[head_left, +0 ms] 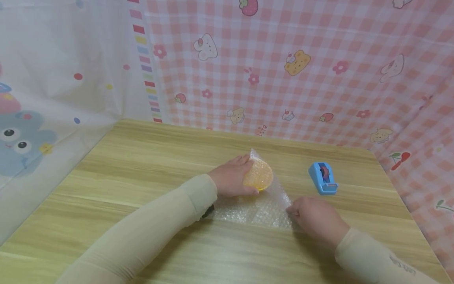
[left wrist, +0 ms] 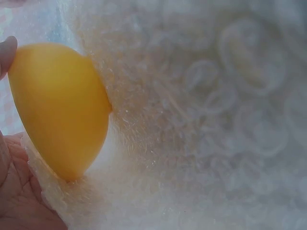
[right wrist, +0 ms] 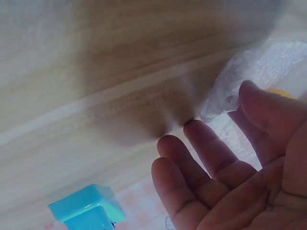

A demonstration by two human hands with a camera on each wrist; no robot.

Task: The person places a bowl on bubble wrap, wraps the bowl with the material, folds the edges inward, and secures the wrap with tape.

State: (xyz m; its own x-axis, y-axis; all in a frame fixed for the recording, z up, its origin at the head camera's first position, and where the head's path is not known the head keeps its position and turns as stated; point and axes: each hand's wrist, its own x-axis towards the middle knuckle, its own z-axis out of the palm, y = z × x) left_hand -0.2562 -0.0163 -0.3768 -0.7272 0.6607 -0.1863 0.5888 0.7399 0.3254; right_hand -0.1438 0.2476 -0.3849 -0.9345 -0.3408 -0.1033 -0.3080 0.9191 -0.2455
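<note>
A yellow, rounded bowl-like piece [left wrist: 60, 100] sits in a sheet of clear bubble wrap [head_left: 248, 211]; in the head view the wrap veils its round face. My left hand [head_left: 234, 177] holds it from the left, thumb at the near edge and fingers toward the far side. In the left wrist view, fingertips touch opposite sides of the smooth yellow surface. At the sheet's right corner, my right hand [head_left: 315, 219] pinches the wrap between thumb and index finger. Its other fingers are loosely bent over the table in the right wrist view.
A blue tape dispenser [head_left: 323, 179] with a reddish roll stands on the wood-grain table [head_left: 149, 157], beyond the right hand. Pink checked cloth [head_left: 227, 79] hangs along the back and right edges, white patterned cloth [head_left: 95, 51] along the left.
</note>
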